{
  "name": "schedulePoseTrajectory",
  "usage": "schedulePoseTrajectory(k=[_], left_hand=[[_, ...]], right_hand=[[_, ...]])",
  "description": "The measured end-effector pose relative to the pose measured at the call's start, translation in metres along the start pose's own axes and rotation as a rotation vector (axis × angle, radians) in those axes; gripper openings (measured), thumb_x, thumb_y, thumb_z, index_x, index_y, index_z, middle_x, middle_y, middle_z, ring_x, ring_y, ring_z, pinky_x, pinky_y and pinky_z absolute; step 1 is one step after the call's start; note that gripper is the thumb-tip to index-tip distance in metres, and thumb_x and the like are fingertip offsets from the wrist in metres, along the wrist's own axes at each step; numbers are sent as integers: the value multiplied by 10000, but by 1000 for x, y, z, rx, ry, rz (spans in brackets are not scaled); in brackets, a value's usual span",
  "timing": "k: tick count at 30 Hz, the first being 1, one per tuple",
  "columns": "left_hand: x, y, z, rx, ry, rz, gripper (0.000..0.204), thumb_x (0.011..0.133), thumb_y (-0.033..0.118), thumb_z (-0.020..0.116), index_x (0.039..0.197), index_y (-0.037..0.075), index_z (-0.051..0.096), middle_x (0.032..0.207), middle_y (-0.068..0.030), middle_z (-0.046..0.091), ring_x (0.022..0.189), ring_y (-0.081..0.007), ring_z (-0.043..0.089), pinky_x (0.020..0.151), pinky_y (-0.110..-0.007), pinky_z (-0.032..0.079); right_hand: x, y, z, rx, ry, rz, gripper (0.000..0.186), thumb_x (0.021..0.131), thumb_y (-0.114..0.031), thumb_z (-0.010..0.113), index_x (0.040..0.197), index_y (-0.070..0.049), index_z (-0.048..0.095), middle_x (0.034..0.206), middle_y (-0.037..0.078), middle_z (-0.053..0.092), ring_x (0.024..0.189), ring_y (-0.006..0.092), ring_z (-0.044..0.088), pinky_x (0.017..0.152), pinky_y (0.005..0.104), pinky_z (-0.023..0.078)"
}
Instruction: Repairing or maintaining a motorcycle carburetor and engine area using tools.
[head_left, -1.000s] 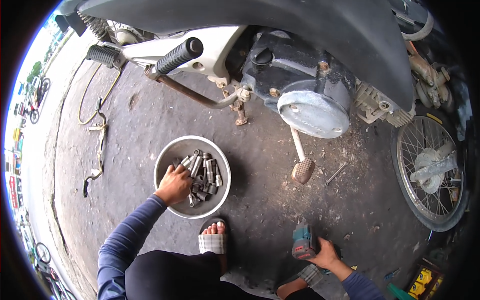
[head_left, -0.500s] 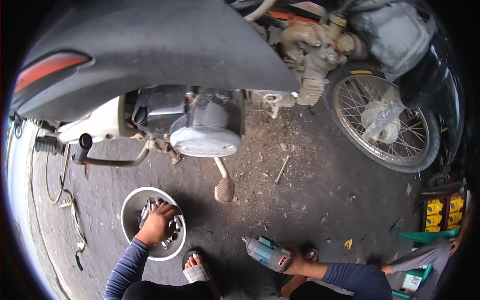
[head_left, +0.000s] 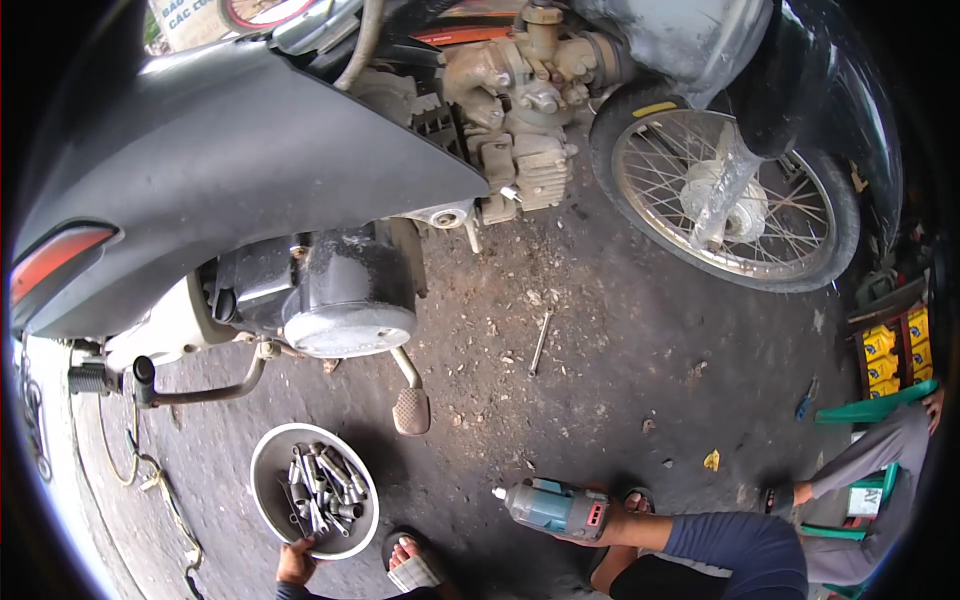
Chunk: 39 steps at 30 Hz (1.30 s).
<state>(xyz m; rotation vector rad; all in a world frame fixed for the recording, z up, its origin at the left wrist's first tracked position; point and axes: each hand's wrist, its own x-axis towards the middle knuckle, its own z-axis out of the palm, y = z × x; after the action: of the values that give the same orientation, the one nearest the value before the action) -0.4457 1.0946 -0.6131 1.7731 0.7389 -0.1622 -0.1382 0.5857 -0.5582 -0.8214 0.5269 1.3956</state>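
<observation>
Head view, looking down at a stained concrete floor point(head_left: 640, 330) beside a motorcycle. At the lower left of the frame lies a round metal bowl point(head_left: 268, 470) filled with loose sockets point(head_left: 322, 488) and similar small steel pieces. The left hand point(head_left: 296, 562) sits at the bowl's near rim, at the bottom edge of the frame, with its fingers curled on the rim; how firmly it grips cannot be told. Just right of the bowl, a foot in a sandal point(head_left: 413, 565) rests on the floor. In the lower centre, the right hand point(head_left: 618, 522), coming from a dark blue sleeve, is wrapped around the handle of a blue-and-grey cordless impact wrench point(head_left: 548, 505), whose nose points toward the left of the frame, held low near the floor. The motorcycle's dark body panel point(head_left: 250, 170) fills the upper left, with the engine case point(head_left: 345, 300) under it and a kick-start pedal point(head_left: 411, 409) hanging down just above and to the right of the bowl. A spoked wheel point(head_left: 725, 195) occupies the upper right. A slim wrench point(head_left: 540, 342) lies on the floor at mid-frame. At the right edge, another person's leg point(head_left: 865, 465) in grey trousers rests beside a green plastic stool point(head_left: 880, 408).
</observation>
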Motion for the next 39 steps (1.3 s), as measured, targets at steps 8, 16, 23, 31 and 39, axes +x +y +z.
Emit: schedulePoseTrajectory(k=[8,16,23,31,39], left_hand=[[70,95,125,-903,81,-255,491,780,-1,505,1266,-2,438,1072,-156,610,923,-329,653,728,-519,587],[310,178,236,-1047,-138,12,321,897,148,527,1187,12,510,1066,-121,633,898,-284,654,707,-458,586],[423,262,284,-1179,-156,245,381,956,83,491,1327,67,402,1303,-196,539,1205,-349,538,1020,-493,412],[225,256,298,220,-454,104,222,910,152,612,1065,-7,616,691,-30,592,686,-132,602,646,-258,488],[58,455,293,811,-1194,-398,379,917,420,552,996,82,704,969,-66,709,934,-234,661,851,-399,498]], right_hand=[[-144,-42,-22,-1722,293,-376,440,637,-316,777,970,-58,650,815,131,658,722,304,642,674,367,509],[-218,3,-38,-1517,852,-584,428,573,-313,780,916,-81,675,750,145,654,689,345,644,612,388,509],[-238,97,-94,-1295,970,-576,431,583,-226,790,961,-47,683,754,142,671,685,300,667,634,356,517],[-246,104,-173,537,412,-482,452,866,-326,560,1245,-81,544,1211,102,612,1115,244,574,982,385,446],[-392,21,-138,-738,769,-788,486,868,-264,648,1298,-74,521,1276,105,586,1219,208,520,1019,354,431]])
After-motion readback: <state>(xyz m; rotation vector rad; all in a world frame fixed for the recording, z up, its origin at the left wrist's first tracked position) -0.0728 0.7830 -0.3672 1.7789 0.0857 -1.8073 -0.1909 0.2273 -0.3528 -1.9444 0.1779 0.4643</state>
